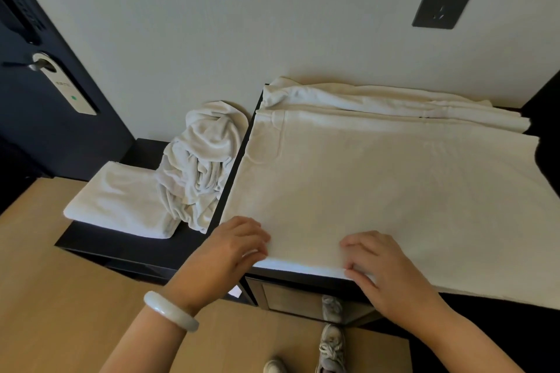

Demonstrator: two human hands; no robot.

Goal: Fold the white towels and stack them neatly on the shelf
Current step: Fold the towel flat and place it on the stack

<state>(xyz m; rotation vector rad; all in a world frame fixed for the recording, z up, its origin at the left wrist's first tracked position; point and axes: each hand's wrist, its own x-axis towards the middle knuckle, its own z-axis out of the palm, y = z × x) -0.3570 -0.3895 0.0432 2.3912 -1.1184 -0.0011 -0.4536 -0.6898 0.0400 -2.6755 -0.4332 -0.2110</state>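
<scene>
A large white towel point(394, 185) lies spread flat over the top of a dark cabinet point(303, 278), its far part bunched against the wall. My left hand point(233, 248) grips the towel's near left corner. My right hand point(385, 269) pinches the near edge a little to the right. On the lower dark shelf point(121, 251) to the left lies a folded white towel point(118, 203), with a crumpled heap of white towels point(200, 160) beside it against the cabinet's side.
A dark door with a handle and a hanging door tag point(66, 85) stands at the far left. A dark wall plate point(444, 3) sits on the white wall above the cabinet. Wooden floor point(60, 297) and my shoes point(331, 345) are below.
</scene>
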